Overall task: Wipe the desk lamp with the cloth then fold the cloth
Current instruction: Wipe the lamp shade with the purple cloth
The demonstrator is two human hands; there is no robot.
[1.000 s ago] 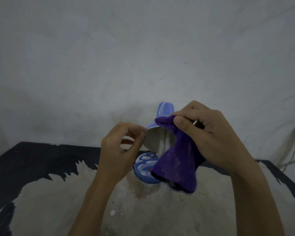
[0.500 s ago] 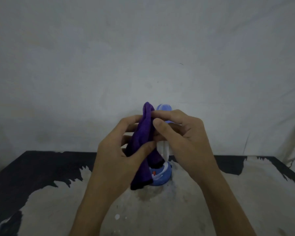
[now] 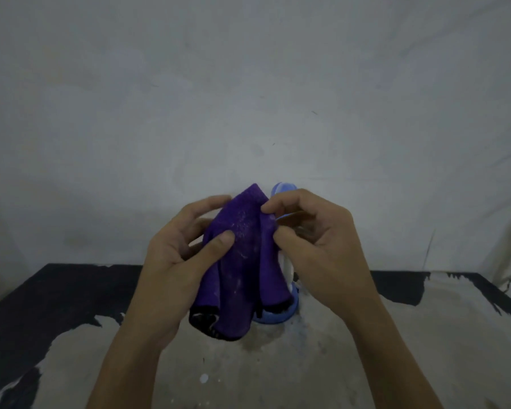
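Unlabelled purple cloth (image 3: 242, 261) between hands

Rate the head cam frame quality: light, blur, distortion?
Head view: dim and flat, cool grey cast, no glare, only soft shadows on the wall behind. Purple cloth, left hand and right hand are reasonably sharp, with light compression smear. Blue desk lamp is mostly hidden behind them. Wide-angle bowing shows along the table edges.

No writing, label, brand, number or sign can be read on anything here.
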